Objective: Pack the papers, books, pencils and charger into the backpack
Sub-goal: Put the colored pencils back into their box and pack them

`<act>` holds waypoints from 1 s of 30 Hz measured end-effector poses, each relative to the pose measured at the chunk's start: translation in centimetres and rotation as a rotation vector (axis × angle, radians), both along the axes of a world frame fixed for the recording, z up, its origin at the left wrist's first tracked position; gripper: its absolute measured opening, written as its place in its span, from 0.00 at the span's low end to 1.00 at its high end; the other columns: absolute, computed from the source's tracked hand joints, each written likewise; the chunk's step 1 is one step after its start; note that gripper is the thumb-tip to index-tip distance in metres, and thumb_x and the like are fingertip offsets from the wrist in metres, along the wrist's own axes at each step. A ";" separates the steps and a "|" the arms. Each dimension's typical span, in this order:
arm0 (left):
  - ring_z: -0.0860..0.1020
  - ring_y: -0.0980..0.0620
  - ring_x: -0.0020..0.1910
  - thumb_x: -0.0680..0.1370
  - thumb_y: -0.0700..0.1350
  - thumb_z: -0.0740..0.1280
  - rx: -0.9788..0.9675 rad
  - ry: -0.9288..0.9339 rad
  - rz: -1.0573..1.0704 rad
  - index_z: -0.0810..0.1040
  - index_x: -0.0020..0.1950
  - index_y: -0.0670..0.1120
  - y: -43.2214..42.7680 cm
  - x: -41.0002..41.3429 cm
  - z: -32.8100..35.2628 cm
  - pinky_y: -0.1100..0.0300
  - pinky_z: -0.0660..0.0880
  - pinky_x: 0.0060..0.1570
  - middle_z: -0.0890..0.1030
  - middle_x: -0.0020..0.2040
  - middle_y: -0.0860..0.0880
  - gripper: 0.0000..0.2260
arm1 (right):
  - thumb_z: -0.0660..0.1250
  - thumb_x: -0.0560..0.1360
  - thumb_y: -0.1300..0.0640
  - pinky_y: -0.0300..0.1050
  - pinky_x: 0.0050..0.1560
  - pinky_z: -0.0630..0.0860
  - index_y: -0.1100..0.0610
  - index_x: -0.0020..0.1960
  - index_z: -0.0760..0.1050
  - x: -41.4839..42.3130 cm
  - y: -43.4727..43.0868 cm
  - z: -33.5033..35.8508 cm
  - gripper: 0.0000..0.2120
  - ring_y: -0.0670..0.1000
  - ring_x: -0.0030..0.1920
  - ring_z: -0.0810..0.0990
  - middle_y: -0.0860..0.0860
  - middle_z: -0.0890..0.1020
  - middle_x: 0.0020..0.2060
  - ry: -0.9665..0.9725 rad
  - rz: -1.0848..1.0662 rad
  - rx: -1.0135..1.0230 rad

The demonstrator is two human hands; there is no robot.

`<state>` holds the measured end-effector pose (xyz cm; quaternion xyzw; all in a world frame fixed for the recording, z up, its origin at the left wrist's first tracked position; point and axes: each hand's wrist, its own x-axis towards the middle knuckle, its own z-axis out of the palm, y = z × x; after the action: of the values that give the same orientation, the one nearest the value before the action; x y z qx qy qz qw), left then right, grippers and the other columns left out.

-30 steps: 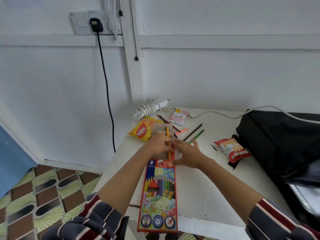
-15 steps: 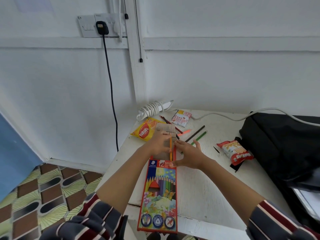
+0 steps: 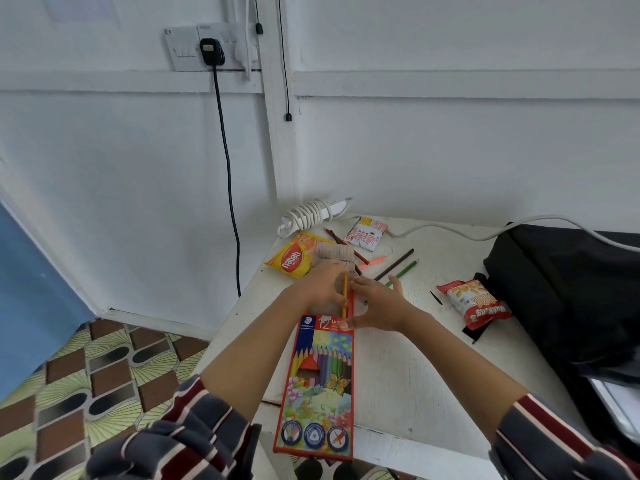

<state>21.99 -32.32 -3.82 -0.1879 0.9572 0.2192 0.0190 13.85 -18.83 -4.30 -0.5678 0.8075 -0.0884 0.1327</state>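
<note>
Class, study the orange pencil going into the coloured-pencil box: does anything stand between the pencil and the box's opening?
Nothing visible does. The orange pencil lies in line with the pencil box, its lower end at the box's open top, with the left hand and right hand flanking it.

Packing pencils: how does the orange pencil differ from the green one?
The orange pencil is held between the left hand and right hand, in line with the pencil box; the green pencil lies loose and slanted on the table. Neither is in the backpack.
</note>
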 end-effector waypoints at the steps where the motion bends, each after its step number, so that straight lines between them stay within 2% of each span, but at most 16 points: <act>1: 0.62 0.47 0.72 0.73 0.49 0.71 0.031 -0.017 0.001 0.63 0.74 0.46 0.0 0.2 0.0 0.53 0.62 0.68 0.64 0.73 0.47 0.32 | 0.67 0.69 0.36 0.62 0.71 0.36 0.53 0.75 0.56 0.0 0.0 0.0 0.42 0.50 0.75 0.54 0.48 0.59 0.75 -0.002 -0.001 0.001; 2: 0.60 0.48 0.73 0.73 0.50 0.70 0.051 -0.047 -0.012 0.59 0.75 0.47 -0.1 0.3 -0.1 0.53 0.61 0.70 0.61 0.75 0.48 0.34 | 0.67 0.69 0.37 0.63 0.71 0.36 0.53 0.75 0.56 0.0 0.0 0.0 0.42 0.50 0.75 0.54 0.48 0.58 0.75 -0.004 -0.001 0.003; 4: 0.60 0.48 0.74 0.75 0.52 0.69 0.065 -0.091 -0.043 0.58 0.76 0.49 -0.6 0.5 -0.7 0.54 0.62 0.70 0.60 0.75 0.49 0.33 | 0.67 0.69 0.37 0.63 0.71 0.37 0.52 0.75 0.56 0.0 -0.1 -0.1 0.41 0.50 0.75 0.54 0.48 0.58 0.75 -0.003 0.004 0.002; 9: 0.60 0.49 0.73 0.75 0.52 0.67 -0.043 -0.157 -0.133 0.66 0.72 0.47 -0.4 1.1 -0.5 0.58 0.63 0.66 0.57 0.76 0.51 0.27 | 0.66 0.69 0.36 0.62 0.71 0.36 0.52 0.75 0.55 -0.1 0.0 -0.1 0.42 0.50 0.75 0.54 0.48 0.57 0.75 0.010 -0.006 0.016; 12: 0.61 0.49 0.72 0.74 0.51 0.69 0.002 -0.136 -0.073 0.72 0.69 0.47 -0.4 1.5 -0.7 0.57 0.66 0.64 0.57 0.76 0.51 0.24 | 0.66 0.69 0.36 0.62 0.71 0.36 0.53 0.75 0.56 0.1 0.0 0.0 0.42 0.50 0.75 0.55 0.49 0.59 0.75 0.021 -0.010 0.022; 15: 0.59 0.49 0.73 0.73 0.51 0.70 0.054 -0.073 -0.029 0.59 0.75 0.50 -0.3 1.8 -0.9 0.54 0.65 0.66 0.55 0.77 0.51 0.33 | 0.66 0.69 0.35 0.62 0.71 0.36 0.53 0.75 0.54 0.0 0.0 -0.1 0.43 0.50 0.75 0.54 0.49 0.57 0.75 0.013 -0.012 0.031; 16: 0.58 0.50 0.74 0.74 0.50 0.69 0.071 -0.067 -0.051 0.56 0.76 0.50 -0.2 1.9 -0.8 0.55 0.64 0.66 0.54 0.77 0.51 0.34 | 0.66 0.69 0.35 0.62 0.71 0.36 0.53 0.76 0.54 0.0 -0.1 -0.2 0.43 0.50 0.75 0.54 0.49 0.57 0.75 0.011 -0.013 0.033; 18: 0.59 0.50 0.73 0.76 0.50 0.66 0.107 -0.081 -0.104 0.57 0.76 0.49 0.0 1.8 -0.6 0.59 0.64 0.64 0.53 0.77 0.52 0.31 | 0.66 0.69 0.35 0.63 0.70 0.36 0.52 0.75 0.54 0.0 -0.1 -0.2 0.43 0.50 0.75 0.54 0.49 0.56 0.75 0.020 -0.017 0.038; 20: 0.64 0.51 0.71 0.77 0.51 0.65 0.123 -0.082 -0.114 0.63 0.74 0.49 0.1 1.9 -0.3 0.62 0.67 0.60 0.56 0.77 0.53 0.26 | 0.66 0.69 0.36 0.63 0.70 0.36 0.52 0.76 0.54 0.0 -0.1 -0.2 0.42 0.50 0.75 0.54 0.48 0.56 0.75 0.022 -0.018 0.036; 23: 0.73 0.52 0.61 0.78 0.49 0.63 0.116 -0.075 -0.131 0.74 0.66 0.45 0.5 2.0 0.2 0.65 0.70 0.51 0.66 0.72 0.52 0.18 | 0.66 0.69 0.36 0.62 0.71 0.36 0.52 0.75 0.54 0.2 0.0 -0.1 0.42 0.51 0.74 0.55 0.49 0.58 0.75 0.022 -0.029 0.031; 26: 0.74 0.50 0.58 0.80 0.48 0.61 0.130 -0.043 -0.086 0.80 0.59 0.41 0.7 2.1 0.5 0.64 0.70 0.49 0.73 0.66 0.49 0.14 | 0.66 0.69 0.35 0.62 0.71 0.36 0.53 0.75 0.55 0.2 0.0 -0.2 0.43 0.50 0.75 0.55 0.49 0.59 0.75 0.027 -0.047 0.023; 28: 0.76 0.47 0.54 0.80 0.48 0.60 0.113 -0.013 -0.040 0.81 0.50 0.40 0.6 1.9 0.4 0.58 0.72 0.49 0.78 0.58 0.44 0.14 | 0.66 0.69 0.35 0.62 0.72 0.37 0.54 0.75 0.55 0.1 0.1 -0.3 0.43 0.50 0.75 0.54 0.50 0.59 0.75 0.030 -0.052 0.029; 30: 0.76 0.49 0.46 0.80 0.47 0.60 0.103 0.048 0.004 0.81 0.48 0.39 0.5 1.6 0.3 0.60 0.70 0.42 0.80 0.49 0.42 0.15 | 0.65 0.70 0.36 0.61 0.72 0.39 0.54 0.75 0.56 0.1 0.2 -0.1 0.40 0.51 0.74 0.55 0.50 0.59 0.75 0.005 -0.050 0.034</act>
<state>23.61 -31.83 -3.48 -0.1836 0.9445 0.2724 0.0054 13.96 -18.64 -4.38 -0.5452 0.8233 -0.0767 0.1379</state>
